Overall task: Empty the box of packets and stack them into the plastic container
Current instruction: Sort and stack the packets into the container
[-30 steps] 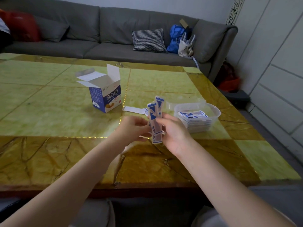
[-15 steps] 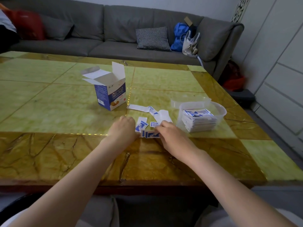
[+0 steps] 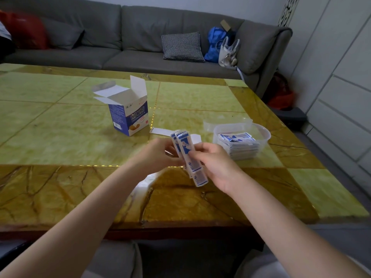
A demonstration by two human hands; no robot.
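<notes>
Half a second ago both hands were down on the table gathering loose packets; now the bunch of blue-and-white packets (image 3: 186, 155) is lifted clear, held upright just left of the plastic container (image 3: 263, 133). The left hand (image 3: 158, 155) and right hand (image 3: 214, 163) both curl their fingers round it, apparently squaring it for stacking. The container already holds a stack. The opened box (image 3: 128, 115) stands well left of the container; some white slips (image 3: 160, 131) remain between them, and the container's lid (image 3: 226, 122) lies just behind it. Nothing blocks the way.

Green-gold marble table (image 3: 60, 137), open box (image 3: 129, 115), plastic container (image 3: 261, 135), lid (image 3: 208, 123), paper slips (image 3: 160, 131)
</notes>
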